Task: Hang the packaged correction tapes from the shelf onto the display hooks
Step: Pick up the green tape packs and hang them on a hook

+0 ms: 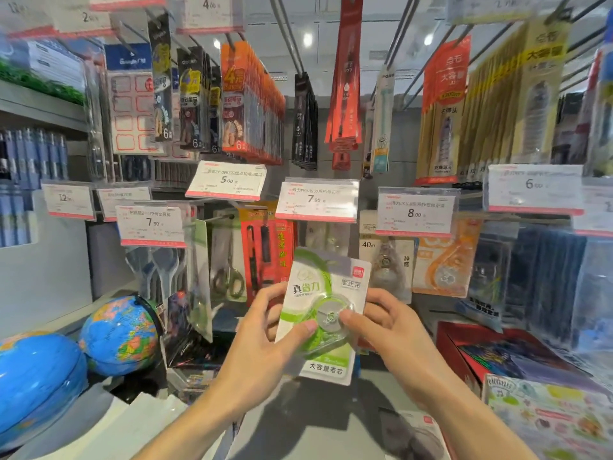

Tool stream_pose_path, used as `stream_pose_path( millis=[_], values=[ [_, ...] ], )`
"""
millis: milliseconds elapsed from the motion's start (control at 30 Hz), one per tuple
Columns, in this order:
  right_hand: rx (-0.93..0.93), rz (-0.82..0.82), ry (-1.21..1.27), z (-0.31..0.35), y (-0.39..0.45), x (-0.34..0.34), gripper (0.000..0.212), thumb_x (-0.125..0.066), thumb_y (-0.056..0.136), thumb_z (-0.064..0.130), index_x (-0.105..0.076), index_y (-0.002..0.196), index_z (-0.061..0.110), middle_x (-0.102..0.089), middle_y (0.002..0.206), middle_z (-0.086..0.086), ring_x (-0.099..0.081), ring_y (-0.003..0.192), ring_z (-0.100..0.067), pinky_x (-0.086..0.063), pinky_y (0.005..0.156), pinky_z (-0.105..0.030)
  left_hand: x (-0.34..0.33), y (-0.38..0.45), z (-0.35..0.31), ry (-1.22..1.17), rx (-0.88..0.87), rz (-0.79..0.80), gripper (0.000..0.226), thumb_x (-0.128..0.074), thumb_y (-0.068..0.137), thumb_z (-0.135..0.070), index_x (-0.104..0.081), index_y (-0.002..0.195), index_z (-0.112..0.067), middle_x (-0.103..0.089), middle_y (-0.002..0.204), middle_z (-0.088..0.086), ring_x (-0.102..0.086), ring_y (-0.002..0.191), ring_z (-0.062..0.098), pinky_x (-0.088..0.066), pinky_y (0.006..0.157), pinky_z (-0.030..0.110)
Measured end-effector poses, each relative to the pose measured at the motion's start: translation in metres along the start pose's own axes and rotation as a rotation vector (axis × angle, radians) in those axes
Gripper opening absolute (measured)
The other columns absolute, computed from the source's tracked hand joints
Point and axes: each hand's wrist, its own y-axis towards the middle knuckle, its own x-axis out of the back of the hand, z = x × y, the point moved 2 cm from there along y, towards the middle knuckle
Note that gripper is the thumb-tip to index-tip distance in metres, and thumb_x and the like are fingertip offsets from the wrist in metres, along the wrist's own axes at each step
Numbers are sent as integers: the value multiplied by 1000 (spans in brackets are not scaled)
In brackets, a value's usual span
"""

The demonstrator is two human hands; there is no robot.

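Observation:
A green and white packaged correction tape (316, 293) is held upright in front of the display, just below the 7.90 price tag (316, 200). My left hand (265, 330) grips its left edge, thumb on the front. My right hand (384, 323) pinches its right side, thumb on the clear blister. The hook behind that price tag is hidden by the tag and the package. Another packaged correction tape (421, 433) lies flat on the grey shelf (318, 419) at the bottom right.
Orange correction tape packs (444, 267) and a 40m pack (386, 260) hang to the right. Scissors (229, 270) and red pen packs (265, 247) hang to the left. Two globes (119, 333) sit at the left, a red box (481, 353) at the right.

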Motion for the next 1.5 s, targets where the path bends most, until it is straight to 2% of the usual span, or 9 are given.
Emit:
stream_pose_path(
  millis=[100, 200, 367, 600, 733, 1000, 1233, 1367, 1500],
  values=[
    [31, -18, 79, 3, -9, 15, 26, -72, 94, 6, -64, 119, 12, -83, 106, -2, -81, 93, -19, -62, 67, -23, -7, -4, -13, 201, -71, -6, 42, -77, 90, -26, -58, 124, -41, -75, 112, -17, -73, 94, 8, -57, 81, 21],
    [85, -7, 65, 7, -19, 28, 29, -72, 94, 6, -64, 121, 16, -82, 109, 2, -79, 100, -17, -64, 76, -27, -1, -8, -39, 459, -204, -133, 34, -75, 90, -30, -62, 120, -41, -70, 104, -17, -69, 90, 9, -54, 75, 16],
    [187, 16, -69, 12, -29, 37, 30, -75, 92, 7, -65, 117, 22, -80, 107, 18, -75, 101, -1, -56, 79, -11, 13, -1, -99, 971, -631, -292, 26, -75, 90, -19, -65, 113, -17, -59, 99, -10, -55, 79, 7, -53, 70, 32],
    [240, 17, -128, 25, -21, 31, 33, -74, 94, 13, -63, 123, 25, -78, 110, 21, -74, 104, 1, -57, 83, -13, 16, 42, -143, 1453, -893, -140, 41, -84, 78, -14, -66, 114, -4, -66, 112, 14, -61, 101, 36, -55, 80, 46],
    [254, -12, -165, 23, -14, 21, 36, -73, 96, 17, -61, 126, 31, -76, 113, 26, -72, 106, 4, -57, 83, -13, 26, 57, -151, 1423, -998, -102, 14, -71, 93, -15, -69, 102, -5, -70, 100, 10, -62, 91, 35, -54, 74, 49],
    [324, -138, -192, 20, 15, -12, 48, -69, 99, 31, -51, 142, 29, -69, 133, 13, -63, 125, -2, -54, 107, -35, 38, 67, -161, 1129, -965, -93, 13, -68, 93, -10, -68, 106, -6, -70, 97, 5, -59, 84, 25, -51, 75, 41],
    [331, -200, -123, 20, 45, -18, 49, -68, 97, 32, -51, 143, 28, -72, 120, 31, -67, 115, 8, -56, 101, -30, 40, 67, -158, 1073, -976, -76, 12, -70, 94, -12, -68, 105, -8, -69, 96, 3, -60, 83, 23, -52, 75, 40],
    [336, -211, -115, 24, 53, -20, 73, -65, 78, 56, -51, 144, 29, -73, 122, 28, -68, 116, 7, -54, 99, -27, 40, 65, -154, 1071, -948, -78, 13, -69, 95, -17, -68, 107, -11, -68, 98, 0, -59, 85, 22, -53, 72, 44],
    [304, -209, -111, 23, 60, -15, 38, -68, 97, 42, -55, 131, 32, -74, 128, 13, -69, 117, -2, -55, 102, -34, 41, 59, -151, 1093, -931, -92, 14, -70, 94, -17, -68, 107, -11, -69, 98, 0, -58, 87, 22, -51, 73, 44]
  ],
)
